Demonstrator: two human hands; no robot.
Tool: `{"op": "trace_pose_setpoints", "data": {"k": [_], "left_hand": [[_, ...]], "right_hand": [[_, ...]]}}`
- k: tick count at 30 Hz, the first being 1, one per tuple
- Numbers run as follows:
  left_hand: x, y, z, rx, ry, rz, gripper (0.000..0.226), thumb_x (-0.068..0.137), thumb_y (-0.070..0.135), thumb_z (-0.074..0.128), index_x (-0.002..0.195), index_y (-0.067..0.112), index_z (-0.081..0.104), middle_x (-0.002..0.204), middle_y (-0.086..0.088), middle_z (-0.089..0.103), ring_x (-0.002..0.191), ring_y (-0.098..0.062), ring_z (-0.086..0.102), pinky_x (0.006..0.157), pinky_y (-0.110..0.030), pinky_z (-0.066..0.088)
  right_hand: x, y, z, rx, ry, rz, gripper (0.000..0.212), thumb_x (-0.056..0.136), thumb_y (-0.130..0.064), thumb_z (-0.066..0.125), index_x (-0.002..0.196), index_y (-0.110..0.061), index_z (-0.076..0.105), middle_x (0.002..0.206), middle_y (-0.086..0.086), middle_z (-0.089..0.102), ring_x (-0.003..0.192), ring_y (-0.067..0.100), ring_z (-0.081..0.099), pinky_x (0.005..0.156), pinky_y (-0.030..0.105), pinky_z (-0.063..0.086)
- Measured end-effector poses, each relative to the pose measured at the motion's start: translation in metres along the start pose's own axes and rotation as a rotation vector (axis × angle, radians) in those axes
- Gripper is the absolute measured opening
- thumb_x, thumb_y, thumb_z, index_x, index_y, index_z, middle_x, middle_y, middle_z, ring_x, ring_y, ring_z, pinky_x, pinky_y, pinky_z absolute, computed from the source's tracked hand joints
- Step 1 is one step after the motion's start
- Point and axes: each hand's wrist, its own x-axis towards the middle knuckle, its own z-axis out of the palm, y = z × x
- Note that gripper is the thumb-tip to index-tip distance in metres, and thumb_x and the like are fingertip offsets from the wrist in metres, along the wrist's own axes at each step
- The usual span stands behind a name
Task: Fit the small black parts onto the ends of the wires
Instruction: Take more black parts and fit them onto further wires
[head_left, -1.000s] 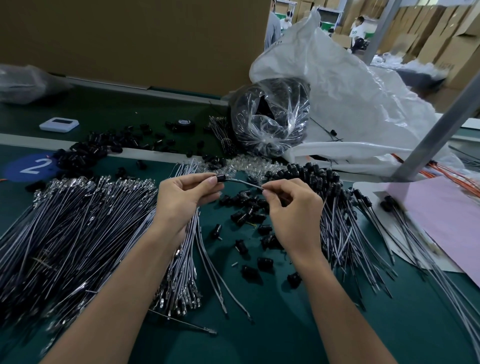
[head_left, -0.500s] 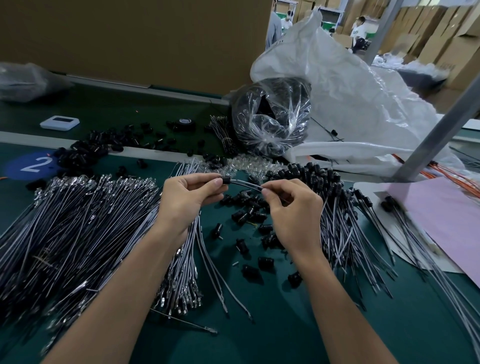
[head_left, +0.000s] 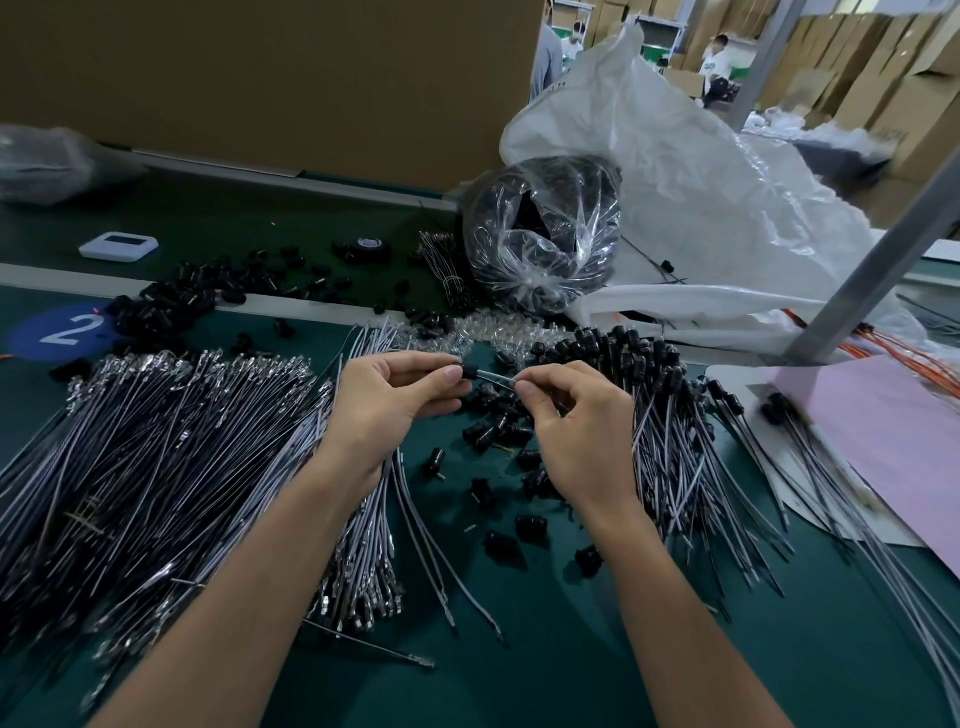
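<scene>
Here, above a green desk (head_left: 519, 675), the left hand (head_left: 387, 402) pinches a small black part (head_left: 469, 372) while the right hand (head_left: 582, 423) pinches a wire (head_left: 496, 378) entering it.

- You're at a factory assembly station. The long green tabletop (head_left: 545, 675) carries a blue round marker (head_left: 62, 332) reading "2".
- Stock lies in bulk around you: heaped wires (head_left: 156, 441), loose small black parts (head_left: 501, 543), and a clear bag (head_left: 540, 239) stuffed with dark pieces.
- Beyond your station, cardboard boxes (head_left: 924, 104) stand in tall stacks, with other people (head_left: 717, 57) among them.
</scene>
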Motion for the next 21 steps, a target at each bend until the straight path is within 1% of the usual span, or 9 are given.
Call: {"op": "trace_pose_setpoints", "data": {"k": [3,7,8,11,13,15,16,19,21], "left_hand": [[-0.0008,-0.0002,0.0013,0.02,-0.041,-0.009,0.01,0.081,0.001,0.071,0.091,0.003,0.073,0.081,-0.013,0.076,0.078,-0.022,0.075,0.065,-0.021,0.058],[-0.0041,-0.001,0.0049,0.068,-0.109,-0.029,0.008,0.081,0.001,0.072,0.088,0.004,0.074,0.078,-0.014,0.076,0.072,-0.019,0.075,0.061,-0.021,0.058],[-0.0045,-0.001,0.0051,0.069,-0.108,-0.028,0.008,0.08,0.002,0.072,0.087,0.004,0.074,0.078,-0.014,0.076,0.071,-0.019,0.075,0.061,-0.021,0.058],[-0.005,0.0007,0.0039,0.052,-0.099,-0.034,0.008,0.076,0.006,0.074,0.084,0.006,0.075,0.076,-0.014,0.075,0.068,-0.019,0.074,0.059,-0.021,0.057],[-0.0059,0.0026,0.003,0.073,-0.122,-0.042,0.015,0.069,0.014,0.076,0.082,0.007,0.075,0.073,-0.014,0.075,0.064,-0.019,0.074,0.056,-0.021,0.057],[-0.0058,0.004,0.0028,0.09,-0.148,-0.048,0.017,0.066,0.018,0.075,0.08,0.008,0.076,0.072,-0.014,0.075,0.062,-0.019,0.073,0.054,-0.021,0.057],[-0.0058,0.0046,0.0025,0.089,-0.158,-0.049,0.016,0.066,0.019,0.075,0.079,0.009,0.076,0.073,-0.014,0.075,0.062,-0.02,0.073,0.054,-0.022,0.057],[-0.0055,0.0046,0.0025,0.152,-0.161,-0.028,0.015,0.071,0.02,0.074,0.08,0.008,0.075,0.071,-0.013,0.075,0.06,-0.02,0.073,0.053,-0.024,0.058],[-0.0057,0.005,0.0025,0.215,-0.112,0.007,0.01,0.08,0.016,0.073,0.08,0.006,0.073,0.068,-0.011,0.074,0.056,-0.02,0.072,0.051,-0.026,0.058]], "right_hand": [[-0.0003,0.0011,0.0004,-0.016,-0.028,-0.026,0.007,0.087,-0.011,0.071,0.092,-0.012,0.077,0.085,-0.001,0.067,0.081,0.017,0.061,0.075,0.034,0.051],[-0.0007,0.0003,0.0014,-0.007,-0.061,-0.066,0.008,0.086,-0.009,0.073,0.092,-0.009,0.078,0.087,0.0,0.068,0.079,0.011,0.062,0.072,0.013,0.046],[-0.0002,0.0005,0.0014,0.006,-0.071,-0.073,0.008,0.085,-0.008,0.074,0.092,-0.009,0.078,0.087,0.0,0.069,0.079,0.009,0.062,0.072,0.011,0.045],[0.0006,0.0,0.0008,0.064,-0.106,-0.073,0.012,0.082,-0.011,0.077,0.094,-0.009,0.077,0.088,-0.002,0.068,0.08,0.006,0.062,0.074,0.011,0.046],[0.0001,-0.0005,0.0007,0.081,-0.108,-0.07,0.014,0.08,-0.014,0.079,0.093,-0.01,0.077,0.086,-0.002,0.068,0.077,0.003,0.061,0.071,0.009,0.044],[-0.0002,-0.0006,0.0003,0.095,-0.111,-0.055,0.017,0.081,-0.015,0.079,0.097,-0.012,0.076,0.086,-0.002,0.068,0.074,0.003,0.06,0.069,0.008,0.042],[0.0001,-0.0006,0.0002,0.104,-0.119,-0.049,0.017,0.082,-0.014,0.078,0.098,-0.013,0.076,0.086,-0.003,0.068,0.074,0.003,0.059,0.068,0.008,0.042],[0.0008,0.0007,0.0015,0.096,-0.165,-0.045,0.008,0.084,-0.012,0.075,0.092,-0.014,0.077,0.083,-0.008,0.063,0.072,0.0,0.056,0.067,0.008,0.039],[0.0014,0.0027,0.0008,0.051,-0.165,-0.032,0.006,0.085,-0.012,0.074,0.09,-0.013,0.075,0.084,-0.008,0.06,0.071,-0.001,0.053,0.068,0.008,0.038]]}}
